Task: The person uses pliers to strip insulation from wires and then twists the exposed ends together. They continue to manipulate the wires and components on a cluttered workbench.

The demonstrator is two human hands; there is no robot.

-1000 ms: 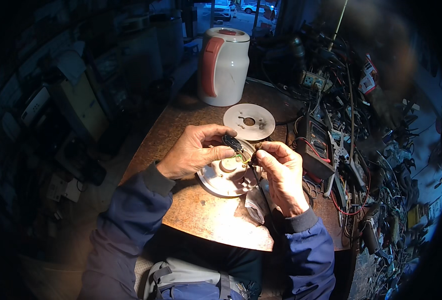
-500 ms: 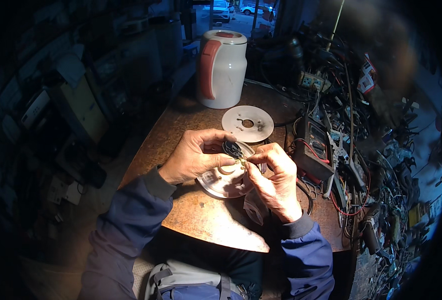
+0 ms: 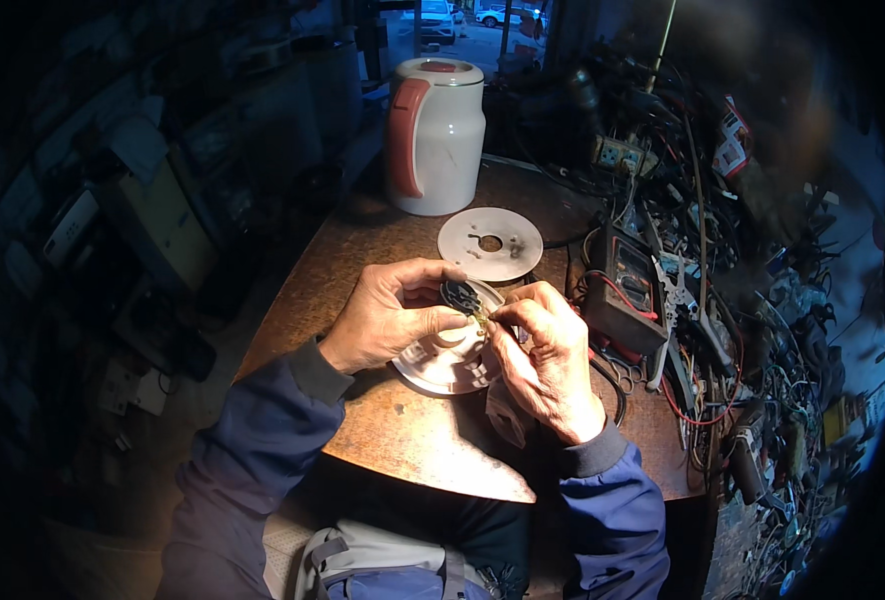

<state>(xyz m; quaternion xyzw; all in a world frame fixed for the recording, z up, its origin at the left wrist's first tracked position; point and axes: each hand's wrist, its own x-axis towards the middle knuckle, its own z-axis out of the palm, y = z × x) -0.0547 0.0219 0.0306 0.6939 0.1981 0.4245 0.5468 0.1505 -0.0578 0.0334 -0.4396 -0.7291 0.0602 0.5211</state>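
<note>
Between the fingers and thumb of my left hand (image 3: 388,312) is a small round black part (image 3: 460,296), held up on edge. The thumb and fingertips of my right hand (image 3: 548,355) pinch at small yellowish bits on the black part's near side; what exactly they grip is too small to make out. Beneath both hands lies a white round base (image 3: 433,372) with raised inner shapes, partly covered by the hands. Just beyond it, a flat white disc (image 3: 516,262) with a central hole rests on the wooden table.
A white kettle (image 3: 455,150) with a red handle stands at the table's far end. To the right lie a dark multimeter (image 3: 628,285) with red leads, pliers (image 3: 675,300) and a heap of cables and tools. A grey bag (image 3: 368,555) is below the front edge.
The view has shifted slightly, so the kettle and disc sit a little further left. Both hands stay together at the black part, with only small finger movements.
</note>
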